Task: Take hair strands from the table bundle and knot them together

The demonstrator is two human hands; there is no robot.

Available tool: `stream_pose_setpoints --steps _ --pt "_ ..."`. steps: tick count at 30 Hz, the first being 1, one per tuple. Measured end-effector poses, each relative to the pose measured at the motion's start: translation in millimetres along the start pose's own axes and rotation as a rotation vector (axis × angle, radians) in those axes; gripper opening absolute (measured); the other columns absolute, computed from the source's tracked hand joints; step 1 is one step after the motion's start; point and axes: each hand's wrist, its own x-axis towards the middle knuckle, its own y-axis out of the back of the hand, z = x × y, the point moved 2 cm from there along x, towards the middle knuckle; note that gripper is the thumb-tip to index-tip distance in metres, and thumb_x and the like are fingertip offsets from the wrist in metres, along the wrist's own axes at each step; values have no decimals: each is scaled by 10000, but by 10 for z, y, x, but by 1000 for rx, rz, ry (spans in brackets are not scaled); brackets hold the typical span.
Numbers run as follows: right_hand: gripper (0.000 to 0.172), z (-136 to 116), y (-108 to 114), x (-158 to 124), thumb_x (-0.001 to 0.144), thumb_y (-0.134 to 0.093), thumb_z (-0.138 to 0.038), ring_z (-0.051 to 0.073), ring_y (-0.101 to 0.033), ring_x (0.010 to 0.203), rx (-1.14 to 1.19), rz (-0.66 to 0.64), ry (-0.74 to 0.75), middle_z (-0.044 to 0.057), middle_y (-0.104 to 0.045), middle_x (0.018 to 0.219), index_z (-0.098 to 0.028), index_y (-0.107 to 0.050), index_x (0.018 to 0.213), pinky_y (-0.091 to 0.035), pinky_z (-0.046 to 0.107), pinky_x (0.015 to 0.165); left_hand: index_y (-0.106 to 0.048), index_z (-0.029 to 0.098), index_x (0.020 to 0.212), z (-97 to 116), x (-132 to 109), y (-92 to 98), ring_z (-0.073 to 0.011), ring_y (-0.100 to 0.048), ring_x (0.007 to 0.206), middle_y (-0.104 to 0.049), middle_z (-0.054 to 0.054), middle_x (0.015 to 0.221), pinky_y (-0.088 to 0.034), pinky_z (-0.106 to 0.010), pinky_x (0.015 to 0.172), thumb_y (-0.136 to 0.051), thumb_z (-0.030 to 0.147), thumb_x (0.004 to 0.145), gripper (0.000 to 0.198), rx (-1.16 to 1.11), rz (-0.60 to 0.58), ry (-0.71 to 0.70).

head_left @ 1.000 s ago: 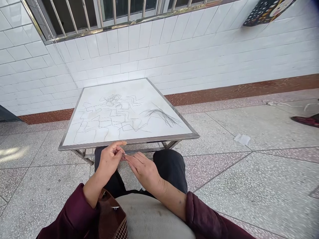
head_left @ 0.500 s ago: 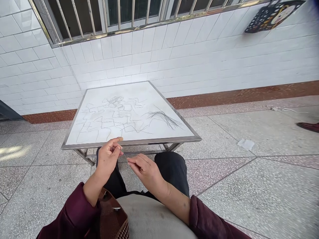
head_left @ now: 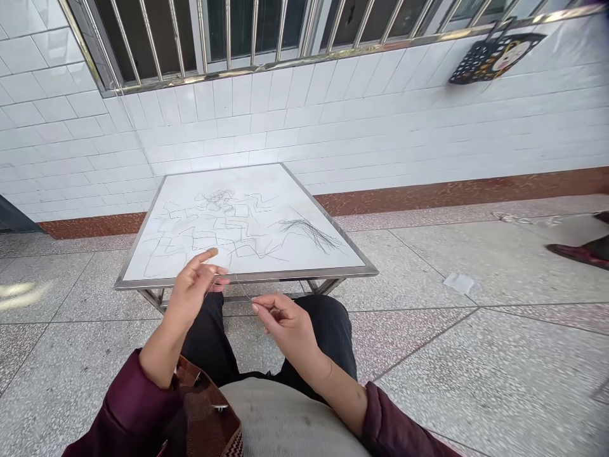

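My right hand (head_left: 285, 324) pinches a thin wire (head_left: 243, 291) between thumb and forefinger, above my knees. The wire slants up and left from that pinch toward my left hand (head_left: 195, 289). Thumb and fingers of the left hand come together near the table's front edge, with a fine strand by them; its forefinger points outward and has a tan tip. Bent dark wires (head_left: 228, 225) are spread across the white tabletop (head_left: 257, 178), with a tangled clump (head_left: 219, 199) toward the back. A bundle of straighter wires (head_left: 314, 231) lies at the right.
The metal-framed table stands by a white tiled wall (head_left: 380, 127) under a barred window. A patterned bag (head_left: 495, 60) hangs at upper right. White paper (head_left: 459, 283) and a pale cord (head_left: 509, 218) lie on the floor. Another person's shoe (head_left: 575, 255) shows at far right.
My hands have moved apart, the left one leftward and the right one slightly rightward. The left fingers are more spread, and more wire shows between the hands. The view has shifted slightly.
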Motion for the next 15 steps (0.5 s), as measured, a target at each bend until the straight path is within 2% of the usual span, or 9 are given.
stream_pose_setpoints --steps 3,5,7,10,12,15 --pt "148 -4 26 28 842 -654 -359 93 -511 452 136 35 -96 3 -611 716 -219 -701 855 -494 216 377 -574 162 1250 -101 10 175 -158 -710 758 -739 -80 938 -573 -262 674 -684 370 811 498 -167 118 72" --pt "158 -1 30 44 829 -668 -368 89 -504 449 170 50 -123 6 -614 726 -215 -702 850 -496 213 376 -608 169 1210 -264 -34 178 -134 -696 735 -745 -77 938 -550 -218 630 -737 332 767 489 -217 152 146" --pt "170 15 18 53 820 -677 -377 95 -514 469 176 51 -129 11 -617 727 -212 -703 851 -500 211 382 -657 167 1147 -433 -107 55 -128 -683 740 -743 -81 939 -523 -197 609 -783 327 730 464 -219 82 209" --pt "186 55 -33 40 824 -673 -391 115 -546 534 148 13 -130 21 -632 734 -210 -703 851 -510 210 407 -706 171 1075 -568 -198 -228 -125 -665 765 -735 -71 936 -496 -191 622 -797 333 720 400 -232 -40 179" --pt "194 80 -75 18 827 -668 -397 118 -550 557 127 -16 -143 26 -644 752 -207 -704 848 -513 211 420 -727 175 1031 -576 -219 -366 -108 -640 728 -719 -37 848 -483 -181 604 -797 320 719 351 -240 -40 130" --pt "196 101 -119 -11 824 -670 -397 116 -549 569 134 -60 -174 31 -659 796 -212 -717 865 -504 213 427 -746 159 957 -547 -213 -431 -84 -598 623 -647 16 667 -480 -175 560 -807 303 697 303 -233 13 98"
